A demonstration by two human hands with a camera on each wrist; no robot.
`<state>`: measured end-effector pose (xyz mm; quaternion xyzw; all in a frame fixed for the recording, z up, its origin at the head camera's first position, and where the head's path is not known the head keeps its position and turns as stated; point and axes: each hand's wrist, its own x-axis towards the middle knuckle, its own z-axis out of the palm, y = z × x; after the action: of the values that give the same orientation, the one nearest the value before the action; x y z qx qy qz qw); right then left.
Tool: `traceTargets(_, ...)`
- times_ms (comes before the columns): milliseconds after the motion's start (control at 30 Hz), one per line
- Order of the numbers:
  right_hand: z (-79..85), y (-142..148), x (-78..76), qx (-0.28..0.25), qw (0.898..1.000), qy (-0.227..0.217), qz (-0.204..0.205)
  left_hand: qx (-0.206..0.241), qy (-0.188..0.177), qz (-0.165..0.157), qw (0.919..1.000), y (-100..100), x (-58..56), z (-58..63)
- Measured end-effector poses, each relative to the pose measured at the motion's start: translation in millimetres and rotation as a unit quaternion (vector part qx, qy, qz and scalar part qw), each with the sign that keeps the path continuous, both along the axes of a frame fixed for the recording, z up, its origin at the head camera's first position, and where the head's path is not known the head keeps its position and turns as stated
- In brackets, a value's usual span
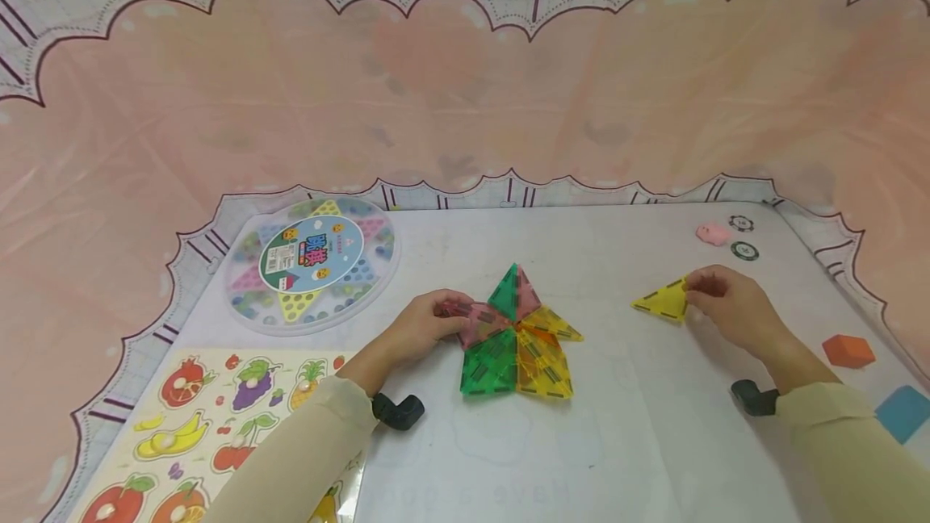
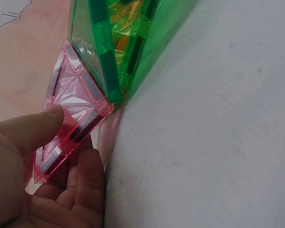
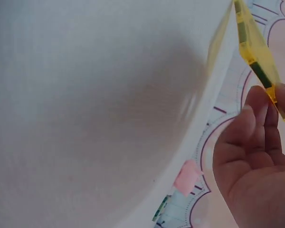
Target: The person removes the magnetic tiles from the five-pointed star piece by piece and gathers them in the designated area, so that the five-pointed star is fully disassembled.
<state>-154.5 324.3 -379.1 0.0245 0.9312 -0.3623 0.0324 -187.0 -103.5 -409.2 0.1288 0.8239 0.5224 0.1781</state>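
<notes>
My left hand (image 1: 429, 323) pinches a pink translucent triangular magnetic tile (image 2: 73, 99) between thumb and fingers. Its inner corner meets a cluster of tiles on the table: a green tile (image 1: 488, 366) at the front, yellow tiles (image 1: 546, 370) beside it, and a small green triangle (image 1: 504, 293) with a pink one at the back. Off to the right, my right hand (image 1: 734, 305) pinches a yellow triangular tile (image 1: 664, 301) by one end, its point towards the cluster. In the right wrist view this yellow tile (image 3: 256, 57) is seen nearly edge-on.
A round Chinese checkers box (image 1: 320, 265) lies at the back left, with a fruit sticker sheet (image 1: 218, 418) in front of it. At the back right are a pink lump (image 1: 713, 234) and two chips (image 1: 744, 251). An orange block (image 1: 848, 351) and a blue block (image 1: 903, 413) lie near the right edge.
</notes>
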Motion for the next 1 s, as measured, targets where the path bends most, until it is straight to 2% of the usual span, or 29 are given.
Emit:
traceTargets(233,0.5,7.9,-7.0,-0.032,0.999,-0.029,0.014,-0.01,0.021,-0.001,0.9997,-1.2,0.6,1.2)
traceTargets(367,0.7,18.0,-8.8,-0.012,0.999,-0.033,0.007,-0.006,0.023,-0.007,0.9997,-1.3,1.9,3.5)
traceTargets(567,-1.8,35.1,-17.5,0.009,0.999,-0.042,-0.009,0.005,0.007,-0.006,0.9999,-0.2,1.0,2.8)
traceTargets(767,-1.4,44.2,-30.3,-0.002,0.994,-0.106,0.027,0.0,0.009,-0.003,1.0,-0.2,-0.2,0.9)
traceTargets(1000,-3.1,51.5,-40.5,-0.008,0.986,-0.153,0.062,0.007,0.004,-0.001,1.0,0.3,1.3,1.1)
